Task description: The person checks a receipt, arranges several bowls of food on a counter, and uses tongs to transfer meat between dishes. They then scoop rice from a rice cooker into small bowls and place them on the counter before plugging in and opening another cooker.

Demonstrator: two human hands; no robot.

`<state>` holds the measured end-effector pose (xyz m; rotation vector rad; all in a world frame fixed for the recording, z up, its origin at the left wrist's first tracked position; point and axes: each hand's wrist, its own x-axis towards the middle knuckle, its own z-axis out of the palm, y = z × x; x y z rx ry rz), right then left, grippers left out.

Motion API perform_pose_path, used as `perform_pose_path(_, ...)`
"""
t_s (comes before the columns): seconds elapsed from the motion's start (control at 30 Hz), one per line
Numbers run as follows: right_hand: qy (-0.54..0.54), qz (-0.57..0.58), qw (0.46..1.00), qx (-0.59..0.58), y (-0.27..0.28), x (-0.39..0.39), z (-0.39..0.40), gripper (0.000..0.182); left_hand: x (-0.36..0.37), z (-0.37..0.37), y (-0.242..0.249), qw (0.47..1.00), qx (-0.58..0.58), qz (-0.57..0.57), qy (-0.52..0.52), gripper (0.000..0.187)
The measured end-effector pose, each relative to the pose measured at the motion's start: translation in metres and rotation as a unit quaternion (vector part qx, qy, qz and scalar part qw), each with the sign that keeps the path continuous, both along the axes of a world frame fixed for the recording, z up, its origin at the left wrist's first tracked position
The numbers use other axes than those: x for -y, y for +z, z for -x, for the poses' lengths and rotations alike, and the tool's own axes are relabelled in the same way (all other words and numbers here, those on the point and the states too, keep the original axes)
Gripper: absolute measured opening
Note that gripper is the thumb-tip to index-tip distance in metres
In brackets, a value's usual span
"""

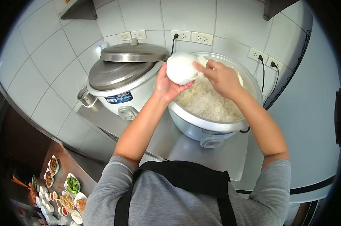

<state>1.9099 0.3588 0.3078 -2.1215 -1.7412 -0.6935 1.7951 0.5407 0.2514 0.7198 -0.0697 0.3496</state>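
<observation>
My left hand (169, 86) holds a white bowl (181, 68), tilted, above the left rim of an open rice cooker (208, 130). Cooked rice (212, 101) fills much of the cooker. Beside the bowl's right edge is my right hand (218, 75), its fingers curled with the index finger toward the bowl. Part of a white object (240, 79) shows just behind the right hand; whether the hand grips it is hidden.
A second rice cooker (119, 103) with stacked metal lids (134, 52) stands left. A metal pot (87, 97) sits beyond it. Outlets and cords line the tiled wall. Dishes of food (72, 184) stand on a counter at lower left.
</observation>
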Motion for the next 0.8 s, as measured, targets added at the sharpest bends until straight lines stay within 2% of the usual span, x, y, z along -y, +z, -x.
perform_pose_path(0.03, -0.009, 0.009, 1.000, -0.024, 0.008, 0.001, -0.001, 0.057, 0.000, 0.004, 0.002, 1.000, 0.010, -0.006, 0.000, 0.067)
perform_pose_path(0.13, 0.073, -0.054, 0.979, -0.180, 0.022, 0.000, -0.023, 0.049, 0.000, 0.015, 0.001, 0.999, 0.043, -0.014, 0.001, 0.068)
perform_pose_path(0.23, 0.125, -0.030, 0.986, -0.110, -0.003, -0.007, 0.002, 0.046, -0.001, 0.031, -0.001, 0.998, 0.057, -0.010, 0.006, 0.067)
perform_pose_path(0.37, 0.171, 0.009, 0.971, -0.165, -0.005, -0.018, 0.026, 0.045, -0.003, 0.059, -0.011, 0.997, 0.071, -0.010, 0.027, 0.066)
perform_pose_path(0.4, 0.184, -0.010, 0.967, -0.178, -0.002, -0.022, 0.029, 0.045, 0.003, 0.068, -0.008, 0.994, 0.081, -0.001, 0.068, 0.065)
perform_pose_path(0.5, 0.206, -0.128, 0.912, -0.331, -0.028, -0.052, 0.045, 0.044, 0.016, 0.087, 0.001, 0.977, 0.124, 0.016, 0.174, 0.062)
perform_pose_path(0.6, 0.258, -0.113, 0.930, -0.238, -0.043, -0.068, 0.094, 0.043, 0.005, 0.106, -0.012, 0.954, 0.151, -0.016, 0.260, 0.060)
perform_pose_path(0.7, 0.231, -0.069, 0.929, -0.282, -0.023, -0.090, 0.108, 0.043, 0.009, 0.145, -0.020, 0.936, 0.157, 0.045, 0.313, 0.056)
perform_pose_path(0.73, 0.258, -0.097, 0.923, -0.268, -0.012, -0.087, 0.125, 0.043, 0.010, 0.162, -0.022, 0.928, 0.152, 0.059, 0.334, 0.056)
perform_pose_path(0.8, 0.387, -0.099, 0.896, -0.193, -0.014, -0.090, 0.154, 0.045, 0.007, 0.199, -0.030, 0.920, 0.154, 0.067, 0.354, 0.057)
